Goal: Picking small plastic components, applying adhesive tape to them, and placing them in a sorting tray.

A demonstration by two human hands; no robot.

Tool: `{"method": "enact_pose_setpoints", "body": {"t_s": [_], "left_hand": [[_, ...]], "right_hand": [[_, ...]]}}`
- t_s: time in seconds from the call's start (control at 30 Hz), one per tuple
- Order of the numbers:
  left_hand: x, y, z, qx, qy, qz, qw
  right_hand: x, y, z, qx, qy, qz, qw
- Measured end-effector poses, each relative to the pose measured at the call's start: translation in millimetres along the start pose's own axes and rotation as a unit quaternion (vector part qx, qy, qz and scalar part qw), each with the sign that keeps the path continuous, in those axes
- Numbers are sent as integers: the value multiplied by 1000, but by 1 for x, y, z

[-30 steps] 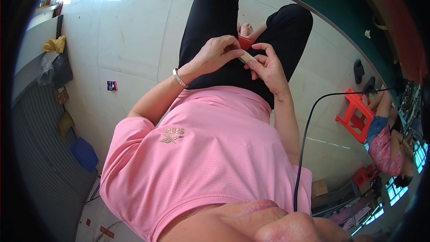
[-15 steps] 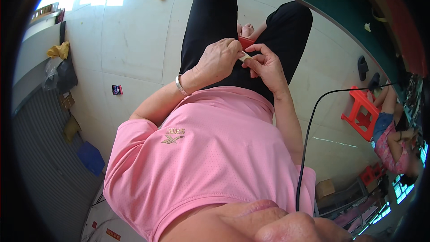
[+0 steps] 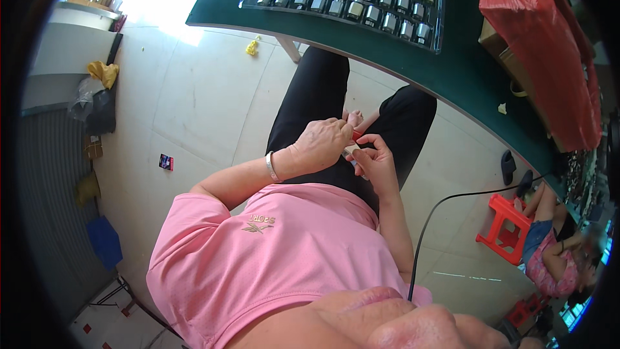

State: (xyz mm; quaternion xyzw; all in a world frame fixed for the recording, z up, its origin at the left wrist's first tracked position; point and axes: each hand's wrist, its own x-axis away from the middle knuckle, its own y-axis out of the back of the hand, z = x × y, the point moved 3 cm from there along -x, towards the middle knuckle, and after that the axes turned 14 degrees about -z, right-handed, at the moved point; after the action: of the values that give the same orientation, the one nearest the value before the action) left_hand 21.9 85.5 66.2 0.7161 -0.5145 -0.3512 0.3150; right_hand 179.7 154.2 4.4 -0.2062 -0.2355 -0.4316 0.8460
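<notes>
Above my lap, my left hand [image 3: 321, 145] and my right hand [image 3: 376, 160] meet around a small pale piece [image 3: 352, 149] with a silvery part near its lower end. My right thumb and fingers pinch it from the right side. My left fingers are bent closed at its upper end, and the tips are hidden behind the hand. On the green table ahead lies a clear tray [image 3: 439, 32] with rows of small blocks [image 3: 336, 6], silvery and cream. I cannot tell whether the held piece is of the same kind.
A red plastic bag [image 3: 536, 32] covers boxes on the green table [image 3: 219, 0], whose edge runs just beyond my knees. At the right, another person [image 3: 549, 258] sits near a red stool [image 3: 504, 229]. A black cable [image 3: 429, 220] hangs beside my right arm.
The view has tilted up, so the tray of small blocks and more of the table now show. My hands stay together at the pale piece, and more of its silvery part is visible.
</notes>
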Motion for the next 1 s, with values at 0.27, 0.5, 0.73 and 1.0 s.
{"method": "enact_pose_setpoints", "body": {"t_s": [0.27, 0.5, 0.73, 1.0], "left_hand": [[-100, 101, 10, -31, -64, -265, 962], [-214, 96, 55, -207, -140, -311, 917], [-214, 73, 67, -267, -131, -251, 921], [-167, 93, 32, 113, -102, -319, 936]], "right_hand": [[10, 4, 7, 20, 3, 2, 1000], [21, 4, 3, 11, 30, -3, 999], [22, 7, -4, 5, 29, -13, 999], [8, 10, -8, 8, 32, -15, 999]]}}
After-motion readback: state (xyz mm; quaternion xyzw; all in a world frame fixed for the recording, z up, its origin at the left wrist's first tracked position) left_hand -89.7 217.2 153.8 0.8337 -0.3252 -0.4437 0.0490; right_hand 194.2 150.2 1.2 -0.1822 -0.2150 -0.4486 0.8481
